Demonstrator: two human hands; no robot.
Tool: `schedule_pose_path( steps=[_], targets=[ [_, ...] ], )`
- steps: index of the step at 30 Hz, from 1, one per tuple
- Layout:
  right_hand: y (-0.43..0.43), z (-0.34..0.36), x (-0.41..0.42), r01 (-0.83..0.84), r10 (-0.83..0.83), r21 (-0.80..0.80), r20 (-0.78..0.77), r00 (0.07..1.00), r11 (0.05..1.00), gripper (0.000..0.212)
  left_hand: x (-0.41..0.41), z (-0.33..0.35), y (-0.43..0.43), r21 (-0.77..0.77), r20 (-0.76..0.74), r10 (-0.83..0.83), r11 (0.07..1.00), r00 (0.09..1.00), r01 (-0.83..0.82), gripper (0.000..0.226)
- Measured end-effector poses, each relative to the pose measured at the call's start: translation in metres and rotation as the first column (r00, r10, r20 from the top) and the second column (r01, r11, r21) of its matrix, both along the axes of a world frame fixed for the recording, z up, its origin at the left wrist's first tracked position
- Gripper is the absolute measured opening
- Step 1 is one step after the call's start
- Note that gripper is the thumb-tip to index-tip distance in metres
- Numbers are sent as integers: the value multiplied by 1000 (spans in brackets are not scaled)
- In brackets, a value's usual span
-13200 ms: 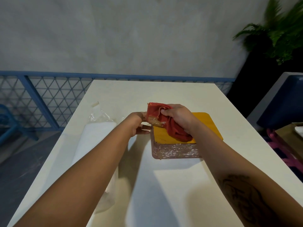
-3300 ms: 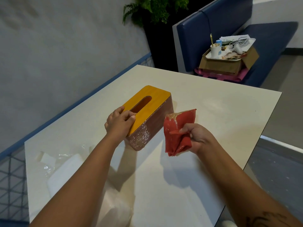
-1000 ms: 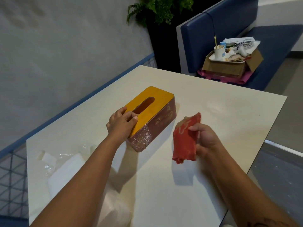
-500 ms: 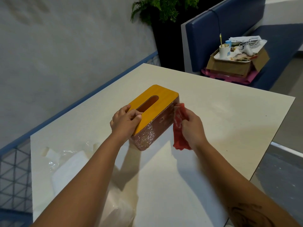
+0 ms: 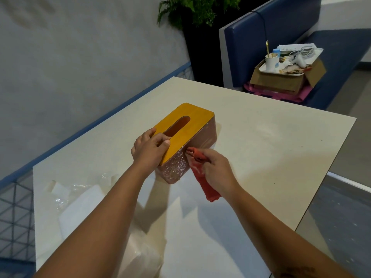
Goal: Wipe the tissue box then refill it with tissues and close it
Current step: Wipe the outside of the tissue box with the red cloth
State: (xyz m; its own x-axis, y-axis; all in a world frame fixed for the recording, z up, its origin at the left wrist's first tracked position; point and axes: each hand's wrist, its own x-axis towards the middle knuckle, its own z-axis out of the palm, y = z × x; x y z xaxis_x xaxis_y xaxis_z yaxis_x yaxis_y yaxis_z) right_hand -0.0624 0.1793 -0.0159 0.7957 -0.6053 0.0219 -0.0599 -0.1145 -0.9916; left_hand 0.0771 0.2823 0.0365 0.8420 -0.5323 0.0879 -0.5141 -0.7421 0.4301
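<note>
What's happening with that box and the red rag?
A person is wiping a tissue box on a table. The left hand grips the near end of the box over its yellow lid. The right hand grips a red cloth and holds it against the box's long side. The lid is on, and no tissue shows in its slot. A pack of tissues in clear plastic lies on the table to the left, untouched.

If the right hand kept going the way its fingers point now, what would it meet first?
The speckled side wall of the tissue box, just under the yellow lid. The red cloth gripped by the right hand leads and seems to touch that wall, though depth is unclear.
</note>
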Motion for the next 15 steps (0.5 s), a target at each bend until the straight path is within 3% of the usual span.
schedule_pose_path(
  steps=[4,7,10,15],
  targets=[
    [-10,5,-7,-149,152,350,20,988,925,45,-2,1,0,-3,-7,7,1000,1000,-7,19],
    [-22,6,-13,-36,-4,559,69,998,828,40,-1,1,-1,12,2,3,1000,1000,-3,16],
    [-40,12,-21,157,-180,504,-3,984,849,33,0,0,-1,18,13,6,1000,1000,-6,19],
    [-56,21,-9,239,-211,320,-121,970,917,26,0,-1,-1,16,10,6,1000,1000,-6,21]
  ],
)
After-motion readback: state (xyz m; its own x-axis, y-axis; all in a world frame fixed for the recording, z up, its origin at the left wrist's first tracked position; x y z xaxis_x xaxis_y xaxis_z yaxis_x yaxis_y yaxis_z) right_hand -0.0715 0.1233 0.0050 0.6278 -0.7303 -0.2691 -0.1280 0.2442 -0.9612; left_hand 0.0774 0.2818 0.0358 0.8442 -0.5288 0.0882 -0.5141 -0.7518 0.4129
